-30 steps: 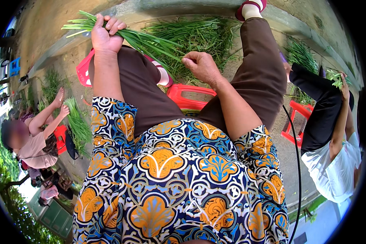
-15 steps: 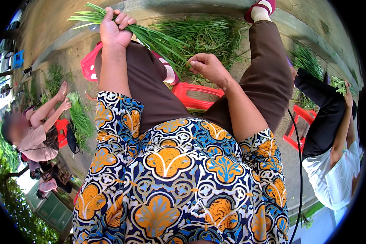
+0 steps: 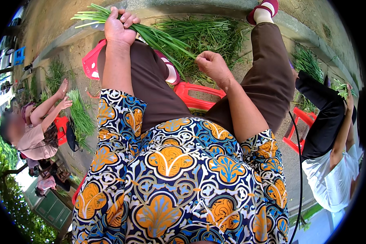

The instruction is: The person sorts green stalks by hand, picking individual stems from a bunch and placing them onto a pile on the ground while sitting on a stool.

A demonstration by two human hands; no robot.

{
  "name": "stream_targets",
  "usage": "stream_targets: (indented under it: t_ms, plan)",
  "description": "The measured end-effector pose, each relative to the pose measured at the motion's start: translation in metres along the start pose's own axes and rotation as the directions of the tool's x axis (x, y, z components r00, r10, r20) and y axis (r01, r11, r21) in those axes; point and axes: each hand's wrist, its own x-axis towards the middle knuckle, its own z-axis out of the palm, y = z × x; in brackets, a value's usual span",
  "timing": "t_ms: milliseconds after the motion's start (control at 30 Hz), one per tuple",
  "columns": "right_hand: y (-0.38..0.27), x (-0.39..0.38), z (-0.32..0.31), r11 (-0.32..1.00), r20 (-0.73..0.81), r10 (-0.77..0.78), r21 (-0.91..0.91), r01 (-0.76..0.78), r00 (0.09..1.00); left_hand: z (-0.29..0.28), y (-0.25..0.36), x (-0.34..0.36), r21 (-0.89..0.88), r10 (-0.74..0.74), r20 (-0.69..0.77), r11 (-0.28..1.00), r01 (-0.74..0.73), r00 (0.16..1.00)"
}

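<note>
My left hand grips a bunch of long green leafy stems above my left thigh, with the pale ends poking out to the upper left. My right hand is closed in a pinch at the drooping leaf tips, over the gap between my legs. Behind both hands a loose pile of similar greens lies on the ground, and below my right hand is a red plastic stool.
People sit at the left and right among more greens and red stools. A concrete kerb runs beyond my feet. A black cable hangs beside my right leg. A blue stool stands far left.
Both my hands and the bunch have shifted slightly right and up in the view. My right hand's fingers have moved along the leaf tips, still closed.
</note>
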Motion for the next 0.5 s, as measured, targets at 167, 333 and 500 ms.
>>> stream_targets:
  t_ms: [167,333,500]
  plan:
    - [0.016,0.010,-0.011,0.964,-0.129,0.116,0.255,-0.081,0.985,-0.006,0.005,0.004,-0.040,0.066,-0.094,0.997,-0.070,0.993]
    - [0.012,0.010,-0.013,0.976,-0.215,0.057,0.216,-0.009,0.975,-0.004,0.006,0.003,-0.075,0.071,-0.109,0.994,-0.079,0.992]
    - [0.013,0.012,-0.009,0.985,-0.278,0.034,0.174,0.016,0.960,-0.005,0.007,0.005,-0.097,0.042,-0.047,0.994,-0.046,0.998]
